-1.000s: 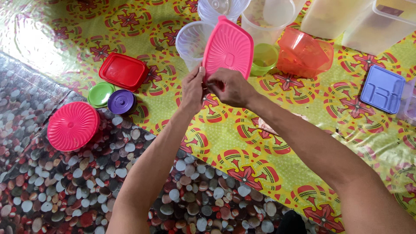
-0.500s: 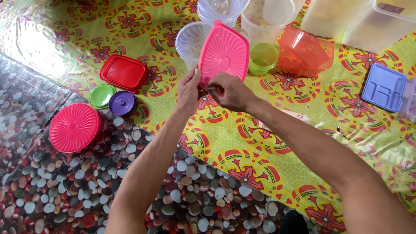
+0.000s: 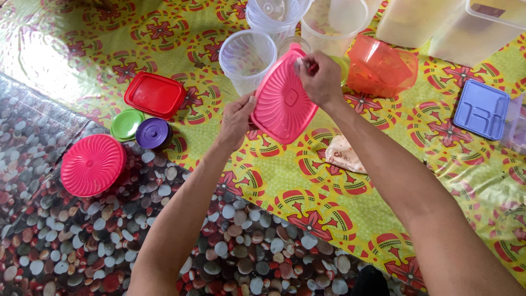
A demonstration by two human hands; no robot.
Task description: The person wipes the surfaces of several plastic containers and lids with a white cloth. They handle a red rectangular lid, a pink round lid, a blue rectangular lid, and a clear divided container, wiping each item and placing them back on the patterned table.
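Here, both hands' fingers grasp the pink lid [image 3: 282,101] — left hand [image 3: 236,118] low, right hand [image 3: 319,78] atop.

The whole view looks down on a floor covered by two sheets. The larger one is a glossy yellow-green plastic floor cloth [image 3: 339,208] printed with rows of round red flower medallions; it runs from the upper left corner down to the lower right. Its surface is creased in places and catches a bright glare of light near the upper left. Along the left and lower side lies a pebble-print mat [image 3: 66,241], patterned with grey, white, red and brown stones. The two meet along a slanting edge, the yellow cloth lying over the pebble mat. No walls, windows or furniture are in view.
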